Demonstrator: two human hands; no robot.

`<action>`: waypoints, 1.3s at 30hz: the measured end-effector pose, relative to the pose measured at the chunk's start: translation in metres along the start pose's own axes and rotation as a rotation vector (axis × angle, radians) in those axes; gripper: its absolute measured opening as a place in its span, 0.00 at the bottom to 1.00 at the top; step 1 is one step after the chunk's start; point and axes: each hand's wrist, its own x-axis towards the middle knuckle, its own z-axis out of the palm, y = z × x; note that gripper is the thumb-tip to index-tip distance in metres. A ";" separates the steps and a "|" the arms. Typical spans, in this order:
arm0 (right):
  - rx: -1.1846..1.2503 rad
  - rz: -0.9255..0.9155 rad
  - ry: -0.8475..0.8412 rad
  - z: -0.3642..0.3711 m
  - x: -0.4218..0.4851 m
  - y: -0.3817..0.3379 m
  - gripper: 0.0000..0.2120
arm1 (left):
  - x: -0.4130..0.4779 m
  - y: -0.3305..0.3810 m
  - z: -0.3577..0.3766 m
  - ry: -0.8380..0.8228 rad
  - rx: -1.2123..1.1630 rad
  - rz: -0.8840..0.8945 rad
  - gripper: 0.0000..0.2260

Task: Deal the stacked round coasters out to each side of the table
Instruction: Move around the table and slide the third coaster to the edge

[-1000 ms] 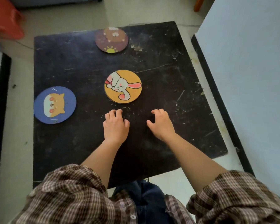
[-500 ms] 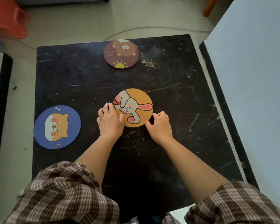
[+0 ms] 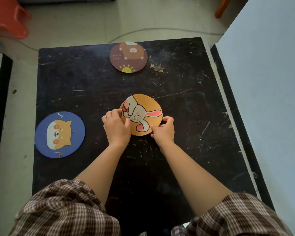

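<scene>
Both hands are pinching the round orange rabbit-print coaster (image 3: 144, 109), left hand (image 3: 115, 126) and right hand (image 3: 163, 129) gripping opposite near edges, right side of the black scratched surface (image 3: 203, 116) lying bare.

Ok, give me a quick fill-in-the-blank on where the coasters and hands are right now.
1. Both hands grip the orange coaster showing a ____.
2. The blue coaster lies near the table's ____ edge.
3. The brown bear coaster sits at the ____ edge of the black table.
4. The left hand and right hand pinch the orange coaster's ____ rim.

Missing words: rabbit; left; far; near
</scene>
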 end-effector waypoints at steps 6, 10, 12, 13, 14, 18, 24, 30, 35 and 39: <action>0.001 -0.067 -0.055 -0.032 0.004 0.000 0.20 | -0.019 0.003 -0.011 -0.134 -0.518 -0.347 0.09; -0.054 -0.040 -0.198 -0.064 -0.001 0.010 0.21 | -0.051 0.000 -0.015 -0.175 -0.826 -0.626 0.14; -0.080 -0.027 -0.277 -0.079 -0.004 0.018 0.21 | -0.066 -0.004 -0.014 -0.214 -0.818 -0.659 0.16; -0.091 -0.017 -0.318 -0.086 -0.006 0.022 0.21 | -0.075 -0.006 -0.014 -0.242 -0.793 -0.663 0.16; -0.106 -0.003 -0.362 -0.093 -0.010 0.025 0.21 | -0.085 -0.010 -0.013 -0.270 -0.750 -0.650 0.17; -0.252 0.021 -0.523 -0.114 -0.023 0.040 0.22 | -0.125 -0.023 -0.012 -0.383 -0.505 -0.491 0.14; -0.344 -0.011 -0.508 -0.133 -0.043 0.066 0.18 | -0.182 -0.037 -0.010 -0.456 -0.457 -0.482 0.04; -0.306 -0.046 -0.351 -0.144 -0.057 0.098 0.07 | -0.229 -0.045 -0.001 -0.312 -0.511 -0.542 0.01; -0.309 0.007 -0.344 -0.158 -0.065 0.123 0.09 | -0.261 -0.048 0.006 -0.223 -0.533 -0.560 0.01; -0.253 0.013 -0.261 -0.161 -0.070 0.137 0.10 | -0.275 -0.047 0.008 -0.154 -0.532 -0.587 0.01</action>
